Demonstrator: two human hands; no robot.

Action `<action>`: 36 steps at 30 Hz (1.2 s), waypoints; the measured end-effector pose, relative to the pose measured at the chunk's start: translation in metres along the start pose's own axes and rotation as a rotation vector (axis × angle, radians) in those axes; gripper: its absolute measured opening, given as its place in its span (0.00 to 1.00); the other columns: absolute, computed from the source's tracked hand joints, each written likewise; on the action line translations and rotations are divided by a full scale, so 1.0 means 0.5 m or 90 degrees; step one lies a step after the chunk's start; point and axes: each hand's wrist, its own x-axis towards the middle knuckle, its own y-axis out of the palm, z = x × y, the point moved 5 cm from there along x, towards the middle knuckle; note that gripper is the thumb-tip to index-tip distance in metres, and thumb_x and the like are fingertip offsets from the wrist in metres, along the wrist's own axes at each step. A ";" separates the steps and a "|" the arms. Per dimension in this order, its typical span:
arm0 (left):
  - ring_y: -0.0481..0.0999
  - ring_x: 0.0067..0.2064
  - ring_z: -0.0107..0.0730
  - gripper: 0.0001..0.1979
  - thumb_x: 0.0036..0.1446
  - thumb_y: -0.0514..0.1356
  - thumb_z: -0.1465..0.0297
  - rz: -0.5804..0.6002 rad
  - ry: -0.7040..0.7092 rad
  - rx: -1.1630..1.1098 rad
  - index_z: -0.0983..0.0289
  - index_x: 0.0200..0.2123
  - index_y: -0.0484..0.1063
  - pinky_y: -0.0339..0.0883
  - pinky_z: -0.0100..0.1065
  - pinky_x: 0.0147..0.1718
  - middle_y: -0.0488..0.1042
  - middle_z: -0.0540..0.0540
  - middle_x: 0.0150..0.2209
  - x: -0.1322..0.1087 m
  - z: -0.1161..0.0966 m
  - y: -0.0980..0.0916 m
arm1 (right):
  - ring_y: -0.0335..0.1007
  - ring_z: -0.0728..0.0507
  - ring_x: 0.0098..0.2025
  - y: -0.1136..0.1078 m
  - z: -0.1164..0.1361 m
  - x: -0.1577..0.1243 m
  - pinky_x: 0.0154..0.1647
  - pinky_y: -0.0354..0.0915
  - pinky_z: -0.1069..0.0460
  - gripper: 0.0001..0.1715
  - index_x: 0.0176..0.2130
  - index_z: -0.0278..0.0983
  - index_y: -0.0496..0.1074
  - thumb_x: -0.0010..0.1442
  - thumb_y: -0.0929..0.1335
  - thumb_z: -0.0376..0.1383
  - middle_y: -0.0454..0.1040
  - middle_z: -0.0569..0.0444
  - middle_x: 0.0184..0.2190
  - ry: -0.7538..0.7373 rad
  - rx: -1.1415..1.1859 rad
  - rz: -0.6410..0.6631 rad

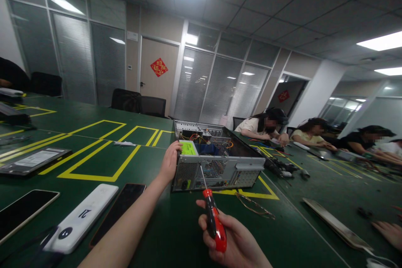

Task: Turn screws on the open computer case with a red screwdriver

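Note:
An opened desktop computer case (pixel 220 163) lies on its side on the green table, its rear panel facing me. Wires and boards show inside, and a bright green label (pixel 188 148) is on the power supply at its left. My left hand (pixel 170 162) grips the case's left rear corner, fingers curled over the edge. In my right hand (pixel 228 234) is a red and black screwdriver (pixel 213 217), held by its handle. Its thin shaft points up and away, the tip appearing against the rear panel; whether it touches is hard to tell.
A white device (pixel 83 217) lies between two phones (pixel 27 211) (pixel 124 205) at left, near a hard drive (pixel 34 161). Right of the case are glasses (pixel 254 206) and tangled cables (pixel 281 167). Several people work along the table's right side; a co-worker's hand (pixel 389 232) shows lower right.

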 end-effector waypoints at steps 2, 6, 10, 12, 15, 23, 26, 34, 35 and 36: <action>0.65 0.57 0.38 0.19 0.65 0.40 0.61 0.000 0.001 0.000 0.62 0.36 0.66 0.57 0.47 0.59 0.71 0.59 0.47 0.000 0.001 0.001 | 0.65 0.52 0.26 0.002 -0.003 0.000 0.21 0.51 0.56 0.26 0.52 0.37 0.61 0.56 0.67 0.41 0.71 0.51 0.36 0.005 -0.006 0.013; 0.66 0.57 0.38 0.20 0.65 0.39 0.60 0.000 0.004 0.001 0.62 0.36 0.66 0.57 0.47 0.59 0.71 0.59 0.46 0.000 0.001 0.001 | 0.69 0.49 0.26 0.000 -0.016 0.004 0.21 0.52 0.55 0.22 0.49 0.38 0.61 0.55 0.65 0.39 0.72 0.51 0.35 0.036 -0.023 0.057; 0.66 0.57 0.38 0.20 0.65 0.40 0.58 0.001 -0.002 0.000 0.62 0.36 0.67 0.57 0.46 0.59 0.72 0.59 0.46 0.001 0.002 0.000 | 0.72 0.47 0.28 -0.027 -0.063 0.020 0.28 0.57 0.53 0.19 0.44 0.36 0.64 0.50 0.65 0.36 0.74 0.51 0.33 0.159 -0.048 0.027; 0.66 0.57 0.38 0.20 0.65 0.40 0.58 0.002 -0.008 0.001 0.62 0.36 0.67 0.57 0.46 0.59 0.71 0.59 0.47 0.000 0.003 0.000 | 0.71 0.47 0.27 -0.046 -0.093 0.032 0.31 0.58 0.52 0.18 0.41 0.34 0.66 0.47 0.64 0.35 0.75 0.52 0.30 0.221 -0.059 -0.011; 0.65 0.58 0.38 0.20 0.65 0.40 0.59 0.003 -0.009 0.001 0.62 0.37 0.67 0.56 0.46 0.59 0.71 0.59 0.47 0.000 0.003 0.000 | 0.71 0.46 0.28 -0.068 -0.128 0.051 0.34 0.58 0.51 0.18 0.37 0.34 0.67 0.42 0.65 0.35 0.75 0.53 0.27 0.262 -0.093 -0.043; 0.66 0.56 0.38 0.20 0.65 0.40 0.60 -0.006 0.007 0.004 0.62 0.36 0.67 0.58 0.45 0.58 0.72 0.59 0.46 0.002 -0.004 0.001 | 0.69 0.47 0.25 -0.093 -0.145 0.069 0.32 0.57 0.51 0.21 0.40 0.37 0.66 0.41 0.64 0.36 0.74 0.56 0.26 0.260 -0.094 -0.069; 0.66 0.57 0.38 0.20 0.65 0.40 0.60 -0.007 0.005 0.005 0.62 0.36 0.67 0.58 0.46 0.58 0.72 0.59 0.46 0.002 -0.003 0.002 | 0.69 0.47 0.26 -0.101 -0.147 0.069 0.31 0.57 0.51 0.21 0.41 0.37 0.65 0.43 0.64 0.36 0.73 0.56 0.27 0.268 -0.089 -0.065; 0.66 0.57 0.37 0.20 0.65 0.40 0.60 -0.005 0.010 0.010 0.62 0.37 0.67 0.58 0.46 0.58 0.72 0.59 0.46 0.001 -0.002 0.003 | 0.70 0.46 0.27 -0.106 -0.149 0.072 0.31 0.57 0.51 0.23 0.43 0.37 0.64 0.44 0.64 0.36 0.73 0.55 0.28 0.283 -0.090 -0.062; 0.66 0.57 0.37 0.19 0.65 0.40 0.60 -0.004 0.011 0.012 0.62 0.37 0.67 0.58 0.46 0.59 0.72 0.59 0.46 0.001 -0.001 0.003 | 0.70 0.47 0.27 -0.106 -0.148 0.071 0.31 0.57 0.51 0.23 0.43 0.37 0.64 0.44 0.64 0.36 0.73 0.55 0.28 0.283 -0.090 -0.062; 0.66 0.57 0.37 0.19 0.65 0.39 0.61 -0.003 0.013 0.014 0.62 0.37 0.67 0.58 0.46 0.59 0.72 0.59 0.47 0.001 -0.001 0.003 | 0.70 0.47 0.27 -0.105 -0.147 0.071 0.32 0.57 0.51 0.23 0.43 0.37 0.64 0.44 0.64 0.36 0.73 0.56 0.28 0.283 -0.089 -0.063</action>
